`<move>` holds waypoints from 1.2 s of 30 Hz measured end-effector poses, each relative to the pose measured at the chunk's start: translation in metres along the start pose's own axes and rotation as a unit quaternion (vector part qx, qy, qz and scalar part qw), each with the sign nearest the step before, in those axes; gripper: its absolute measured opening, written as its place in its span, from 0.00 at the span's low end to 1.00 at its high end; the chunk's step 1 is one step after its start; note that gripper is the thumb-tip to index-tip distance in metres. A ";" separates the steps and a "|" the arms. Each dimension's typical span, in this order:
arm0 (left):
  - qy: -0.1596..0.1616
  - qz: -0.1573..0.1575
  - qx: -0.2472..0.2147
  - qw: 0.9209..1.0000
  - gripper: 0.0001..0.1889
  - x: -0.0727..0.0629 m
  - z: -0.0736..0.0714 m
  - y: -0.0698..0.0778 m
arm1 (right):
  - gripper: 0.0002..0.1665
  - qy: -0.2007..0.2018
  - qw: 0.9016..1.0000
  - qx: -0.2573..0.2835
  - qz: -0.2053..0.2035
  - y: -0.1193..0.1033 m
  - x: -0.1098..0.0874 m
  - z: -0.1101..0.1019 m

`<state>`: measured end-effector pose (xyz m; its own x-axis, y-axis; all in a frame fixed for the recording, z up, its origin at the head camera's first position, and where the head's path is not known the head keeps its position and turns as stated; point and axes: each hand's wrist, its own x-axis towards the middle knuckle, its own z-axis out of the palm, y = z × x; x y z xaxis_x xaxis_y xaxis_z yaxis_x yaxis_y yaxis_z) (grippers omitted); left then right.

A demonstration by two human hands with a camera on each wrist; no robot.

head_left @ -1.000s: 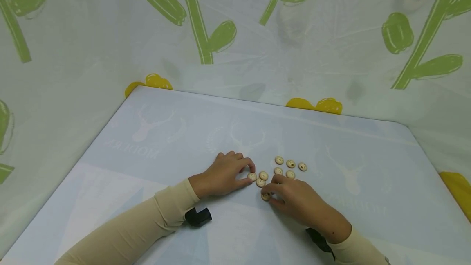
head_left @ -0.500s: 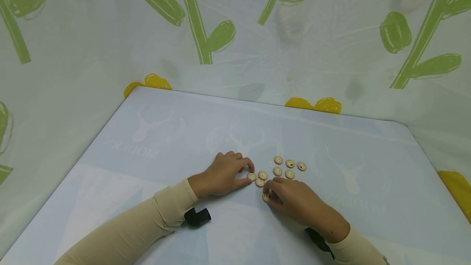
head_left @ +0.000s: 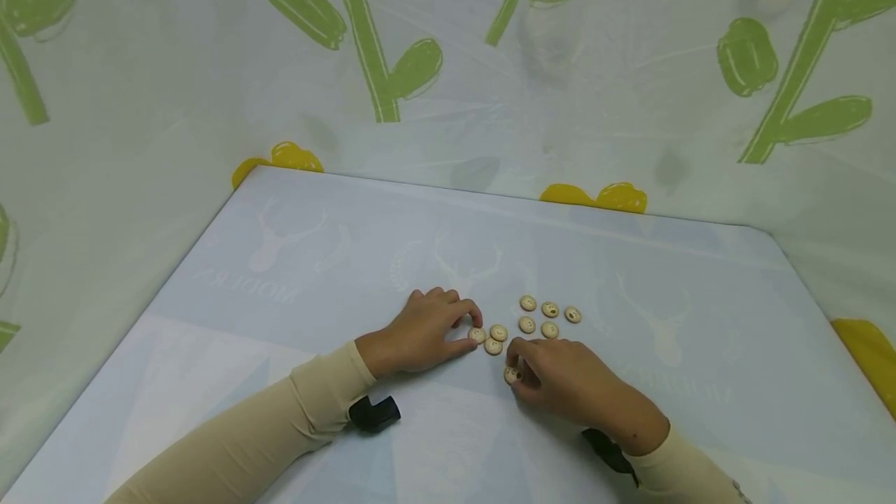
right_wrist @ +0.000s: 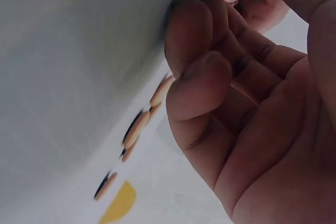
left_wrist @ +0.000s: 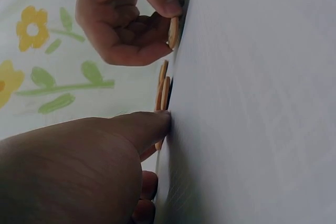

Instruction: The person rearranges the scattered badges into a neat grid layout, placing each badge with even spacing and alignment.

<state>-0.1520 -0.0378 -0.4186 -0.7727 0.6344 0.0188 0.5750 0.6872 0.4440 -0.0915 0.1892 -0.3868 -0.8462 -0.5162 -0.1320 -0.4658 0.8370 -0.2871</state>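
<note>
My left hand [head_left: 430, 337] pinches a round wooden button [head_left: 477, 335] between thumb and forefinger at the middle of the table. Two more buttons lie against its right side, an upper button [head_left: 498, 332] and a lower button [head_left: 493, 347]. To the right and nearer the front, my right hand [head_left: 570, 379] grips a separate button [head_left: 512, 374] by its edges; in the left wrist view this gripped button [left_wrist: 173, 32] stands out edge-on between thumb and finger. In the right wrist view the curled fingers [right_wrist: 191, 93] hide it.
Beyond the right hand several loose buttons lie in two short rows, among them a far right button [head_left: 572, 314] and a near button [head_left: 549, 330]. The table [head_left: 231, 348] wears a pale printed cover and meets a leaf-patterned curtain [head_left: 476, 131] at its back edge.
My right hand has drawn its button slightly to the right, away from the small cluster. My left hand keeps its hold in the same place, and the head view has shifted a little.
</note>
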 end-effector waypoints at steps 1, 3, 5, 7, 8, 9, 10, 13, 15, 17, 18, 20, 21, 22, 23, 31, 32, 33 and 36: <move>0.000 0.000 0.000 1.000 0.12 0.000 0.000 0.000 | 0.08 -0.002 1.000 0.000 0.006 0.000 0.000 -0.001; 0.001 0.001 0.000 1.000 0.12 0.000 0.000 0.000 | 0.07 -0.004 1.000 -0.002 0.021 0.001 0.000 -0.004; 0.002 0.001 -0.001 1.000 0.11 0.000 0.000 0.000 | 0.07 -0.004 0.999 -0.004 0.033 0.003 0.000 -0.007; 0.003 0.001 0.000 1.000 0.11 0.000 0.000 0.000 | 0.07 -0.003 0.999 -0.005 0.043 0.004 0.000 -0.010; 0.004 0.002 0.000 1.000 0.11 0.000 0.000 -0.001 | 0.07 -0.001 0.999 -0.006 0.045 0.006 0.000 -0.011; 0.005 0.003 -0.001 1.000 0.11 0.000 0.000 -0.001 | 0.08 -0.002 0.999 -0.007 0.050 0.007 0.000 -0.012; 0.005 0.003 -0.001 1.000 0.11 0.000 0.000 -0.001 | 0.08 -0.001 0.999 -0.007 0.054 0.008 -0.001 -0.013; 0.007 0.004 -0.002 1.000 0.11 0.000 0.000 -0.001 | 0.08 -0.001 0.998 -0.010 0.063 0.012 -0.001 -0.017; 0.007 0.004 -0.003 1.000 0.11 0.000 0.000 -0.001 | 0.08 0.000 0.997 -0.009 0.070 0.014 -0.002 -0.019; 0.008 0.005 -0.004 1.000 0.11 0.000 0.000 -0.001 | 0.08 0.004 0.998 -0.009 0.070 0.016 -0.003 -0.021; 0.008 0.005 -0.004 1.000 0.11 0.000 0.000 -0.001 | 0.08 0.005 0.998 -0.007 0.069 0.017 -0.004 -0.023; 0.008 0.005 -0.005 1.000 0.11 0.000 0.000 -0.001 | 0.08 0.011 0.998 -0.006 0.067 0.020 -0.005 -0.025; 0.008 0.006 -0.005 1.000 0.11 -0.001 0.000 -0.001 | 0.08 0.014 0.998 -0.005 0.066 0.021 -0.005 -0.026; 0.008 0.006 -0.004 1.000 0.11 0.000 0.000 -0.001 | 0.08 0.017 0.998 -0.005 0.065 0.022 -0.006 -0.027; 0.009 0.007 -0.005 1.000 0.11 0.000 0.000 -0.002 | 0.08 0.019 0.998 -0.004 0.066 0.024 -0.007 -0.028; 0.007 0.008 -0.007 1.000 0.11 0.000 0.001 -0.001 | 0.10 0.015 0.997 0.016 0.078 0.037 -0.010 -0.033; 0.008 0.009 -0.007 1.000 0.11 0.000 0.000 -0.001 | 0.10 0.015 0.997 0.016 0.080 0.039 -0.010 -0.033; 0.008 0.010 -0.007 1.000 0.11 0.000 0.000 -0.001 | 0.10 0.015 0.996 0.017 0.082 0.040 -0.011 -0.033; 0.008 0.011 -0.005 1.000 0.11 0.000 0.000 -0.001 | 0.11 0.014 0.996 0.016 0.091 0.045 -0.011 -0.035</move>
<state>-0.1528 -0.0382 -0.4192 -0.7639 0.6439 0.0433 0.5896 0.6690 0.4525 -0.1116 0.2389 -0.3653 -0.9228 -0.3512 -0.1583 -0.2961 0.9096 -0.2915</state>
